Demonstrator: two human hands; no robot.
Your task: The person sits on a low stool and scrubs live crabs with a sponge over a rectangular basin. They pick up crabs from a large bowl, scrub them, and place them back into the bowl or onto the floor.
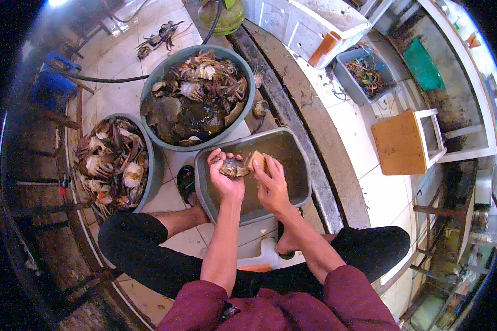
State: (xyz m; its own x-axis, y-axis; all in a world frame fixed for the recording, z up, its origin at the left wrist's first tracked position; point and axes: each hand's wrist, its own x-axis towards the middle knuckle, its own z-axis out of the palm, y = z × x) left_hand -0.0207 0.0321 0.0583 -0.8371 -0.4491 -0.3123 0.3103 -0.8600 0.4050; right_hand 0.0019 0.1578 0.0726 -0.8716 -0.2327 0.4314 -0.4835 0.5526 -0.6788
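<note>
My left hand (226,177) is closed round a dark crab (233,167), held above a grey rectangular basin (197,185) of murky water. In my right hand (271,181), the fingers pinch a small tan block (255,160) that looks like a scrubbing brush. The block sits against the crab's right side; its underside is hidden. Just beyond the basin stands a large round tub (144,105) of crabs and dark water. A second round tub (151,165), heaped with pale-bellied crabs, stands to the left.
Loose crabs (163,37) lie on the tiles at the far left. A dark hose (116,80) reaches the round tub. Right of a drain channel (328,207) stand a wooden-topped stool (398,142), a grey bin (364,97) of tangled strings and a white foam box (337,22). A green gas cylinder (222,16) stands behind.
</note>
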